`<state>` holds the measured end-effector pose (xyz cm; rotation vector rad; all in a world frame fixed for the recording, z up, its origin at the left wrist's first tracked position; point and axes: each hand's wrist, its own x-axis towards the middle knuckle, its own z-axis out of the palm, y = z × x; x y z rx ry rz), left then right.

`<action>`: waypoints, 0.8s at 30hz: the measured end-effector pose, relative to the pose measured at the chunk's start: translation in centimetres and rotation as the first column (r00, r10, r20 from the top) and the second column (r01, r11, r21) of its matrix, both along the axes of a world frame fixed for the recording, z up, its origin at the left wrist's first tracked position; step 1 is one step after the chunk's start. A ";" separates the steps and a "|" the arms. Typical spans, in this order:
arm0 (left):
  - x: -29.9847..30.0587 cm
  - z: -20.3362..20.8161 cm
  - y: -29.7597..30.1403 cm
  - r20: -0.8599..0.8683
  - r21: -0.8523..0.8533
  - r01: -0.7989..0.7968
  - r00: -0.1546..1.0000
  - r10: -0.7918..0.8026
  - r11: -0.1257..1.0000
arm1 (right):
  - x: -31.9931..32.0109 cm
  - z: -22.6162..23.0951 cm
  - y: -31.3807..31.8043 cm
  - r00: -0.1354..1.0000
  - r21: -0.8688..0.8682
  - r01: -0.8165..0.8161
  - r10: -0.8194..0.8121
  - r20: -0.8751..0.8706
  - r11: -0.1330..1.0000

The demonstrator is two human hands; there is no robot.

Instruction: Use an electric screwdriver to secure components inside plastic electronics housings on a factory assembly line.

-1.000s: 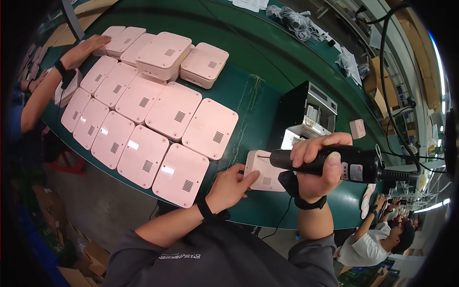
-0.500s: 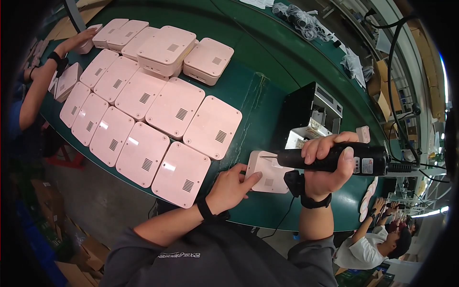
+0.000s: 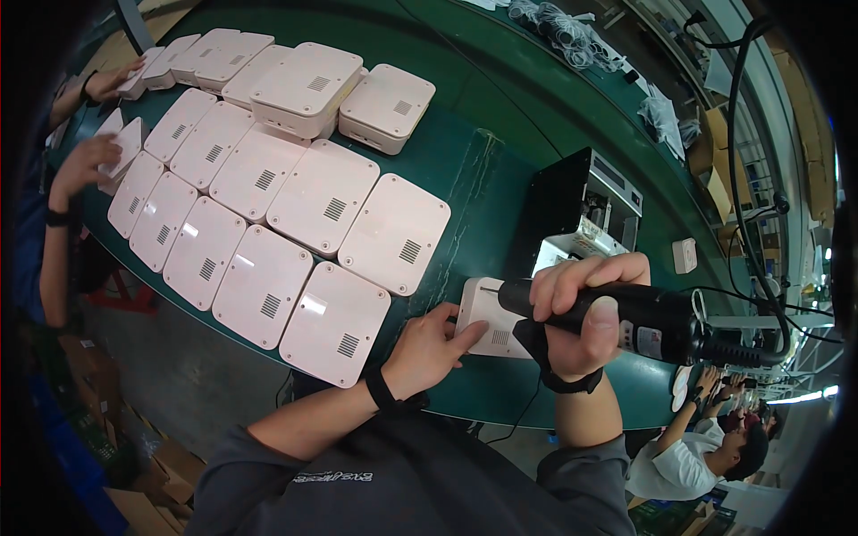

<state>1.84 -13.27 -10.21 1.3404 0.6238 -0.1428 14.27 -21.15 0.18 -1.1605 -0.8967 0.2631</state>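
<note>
In my right hand (image 3: 585, 326) is a black corded electric screwdriver (image 3: 645, 323), fingers wrapped round its body. It slants down to the left, and its thin bit meets or hovers over the upper left corner of a white square plastic housing (image 3: 487, 338); contact I cannot tell. My left hand (image 3: 424, 351) grips the left side of this housing, thumb on top and fingers by its edge. A slotted vent shows on its face; my right hand and the tool hide its right part.
Rows of similar white housings (image 3: 326, 201) cover the green table (image 3: 465, 214) to the left, some stacked. A black machine (image 3: 572, 192) with an open bay stands beyond my right hand. At far left a co-worker's hands (image 3: 85, 165) touch housings. Another person (image 3: 697, 460) sits at right.
My right hand and the screwdriver have shifted left, and the tool's rear end has dropped. The bit now points at the housing's corner. A co-worker's second hand has come into view.
</note>
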 end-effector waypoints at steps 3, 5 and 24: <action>-0.1 -0.1 0.0 0.007 0.010 -0.001 1.000 0.001 1.000 | -0.1 0.0 0.2 1.000 -0.016 -0.019 0.019 0.005 1.000; -0.1 -0.2 -0.1 0.019 0.029 0.006 1.000 -0.006 1.000 | 0.0 0.0 0.2 1.000 -0.015 -0.026 0.026 -0.001 1.000; 0.1 -1.0 -0.5 0.074 -0.015 -0.037 0.997 0.038 0.999 | 4.2 3.3 -6.9 0.890 0.076 0.446 -0.451 0.063 0.892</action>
